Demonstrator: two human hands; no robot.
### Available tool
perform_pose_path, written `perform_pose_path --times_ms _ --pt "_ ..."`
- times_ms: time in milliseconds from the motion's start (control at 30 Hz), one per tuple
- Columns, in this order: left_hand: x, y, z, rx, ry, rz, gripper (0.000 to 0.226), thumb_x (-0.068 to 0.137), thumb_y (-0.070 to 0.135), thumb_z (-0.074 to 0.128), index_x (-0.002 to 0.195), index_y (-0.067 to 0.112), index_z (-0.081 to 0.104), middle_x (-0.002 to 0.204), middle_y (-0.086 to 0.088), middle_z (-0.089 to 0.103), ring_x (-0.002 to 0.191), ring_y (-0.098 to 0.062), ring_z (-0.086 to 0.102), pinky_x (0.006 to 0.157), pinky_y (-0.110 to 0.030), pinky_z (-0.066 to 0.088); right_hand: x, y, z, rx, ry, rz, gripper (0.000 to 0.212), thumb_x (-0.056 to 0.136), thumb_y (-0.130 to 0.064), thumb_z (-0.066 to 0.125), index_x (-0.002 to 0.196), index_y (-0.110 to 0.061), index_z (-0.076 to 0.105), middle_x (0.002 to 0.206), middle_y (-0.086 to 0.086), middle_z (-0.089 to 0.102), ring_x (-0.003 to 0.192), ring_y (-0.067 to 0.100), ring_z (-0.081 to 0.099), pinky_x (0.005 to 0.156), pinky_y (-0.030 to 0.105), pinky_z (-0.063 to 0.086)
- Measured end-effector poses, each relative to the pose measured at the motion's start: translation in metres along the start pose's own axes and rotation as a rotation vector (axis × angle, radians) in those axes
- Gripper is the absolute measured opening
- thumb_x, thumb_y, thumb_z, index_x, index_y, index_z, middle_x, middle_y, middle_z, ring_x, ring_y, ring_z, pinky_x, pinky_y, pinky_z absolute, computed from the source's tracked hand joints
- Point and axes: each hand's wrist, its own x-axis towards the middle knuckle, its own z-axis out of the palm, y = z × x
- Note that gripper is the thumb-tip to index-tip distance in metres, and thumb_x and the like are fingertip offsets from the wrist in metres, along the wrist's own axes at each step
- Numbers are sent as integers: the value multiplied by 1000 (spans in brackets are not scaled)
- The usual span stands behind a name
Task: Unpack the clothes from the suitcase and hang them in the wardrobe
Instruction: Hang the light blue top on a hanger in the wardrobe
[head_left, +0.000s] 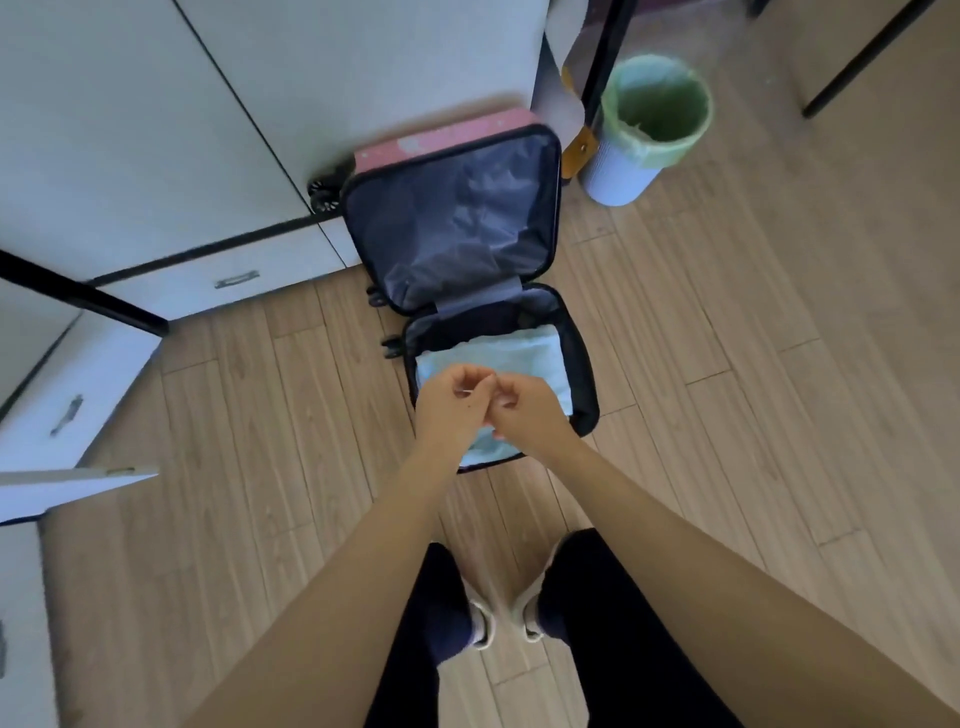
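Wooden floor (727, 364) around open suitcase (452, 223)

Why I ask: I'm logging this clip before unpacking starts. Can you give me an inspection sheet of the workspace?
Surface: wooden floor, the suitcase lies on it.
Job's things: suitcase open, lid up against the white cabinet; light blue folded garment in its lower half.
Clutter: bin with green liner beside the lid.
Hands: left hand and right hand meet above the garment, fingers curled; any hold unclear.
Cables: nothing seen.
Surroundings: drawers at left, black furniture leg at upper right.
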Motion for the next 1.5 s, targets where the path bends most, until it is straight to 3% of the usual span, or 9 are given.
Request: perform_pose_path --times_ms 167,267,567,767,933,1033,1133,1267,1500 --pt "86 -83 54 95 -2 5 9 90 9 60 93 9 68 83 9 61 73 2 54 66 1 39 88 98 27 -143 -16 -1 29 88 -12 54 65 -30 58 69 -8 60 79 21 64 78 41 54" --pt "140 -143 87 122 -19 -21 10 89 12 61 95 13 68 96 1 68 82 -5 59 70 -7 42 139 164 46 -173 -62 -39 10 88 -18 58 89 -17 68 86 -4 68 89 16 64 84 34 52" --pt "220 -274 137 747 -261 97 39 79 13 64 117 13 59 119 -5 60 109 -23 56 90 -26 41 217 296 90 -732 -210 -175 55 81 -39 66 130 -22 52 126 2 54 118 23 50 97 36 40" --pt "222 -311 152 1042 -326 100 91 77 38 71 147 27 15 156 -1 9 142 -23 14 111 -44 23 221 335 105 -1069 -175 -219 87 80 -50 62 149 -21 17 156 12 7 145 26 6 117 46 3" --pt "222 -315 154 1289 -317 136 108 77 47 68 149 29 -10 155 -5 -6 143 -26 -1 111 -60 12 225 354 109 -1072 166 -240 79 47 -36 86 118 -14 58 119 14 63 110 29 62 93 48 48" --pt "224 -320 158 1283 -309 164 104 81 51 61 149 29 -15 156 -7 -10 143 -29 -2 109 -65 13 230 357 104 -1023 292 -289 45 44 -24 87 85 -18 71 90 7 68 85 27 67 89 49 43" --pt "225 -319 161 1219 -270 153 93 83 50 58 150 32 -4 156 -6 -8 143 -29 0 108 -67 12 236 357 103 -876 387 -363 31 44 -13 85 67 -20 65 64 -1 62 63 22 63 85 42 34" --pt "231 -310 159 1075 -31 307 39 89 30 52 126 22 46 136 -3 45 128 -21 37 104 -52 27 237 361 96 -714 480 -488 24 63 -26 60 84 -18 69 73 -1 66 69 22 66 86 36 28" --pt "230 -286 151 654 252 391 29 78 17 57 106 12 56 89 -5 65 83 -27 59 78 -42 44 211 370 75 -442 367 -91 112 59 -61 75 146 -11 26 149 16 28 136 32 29 105 57 27"
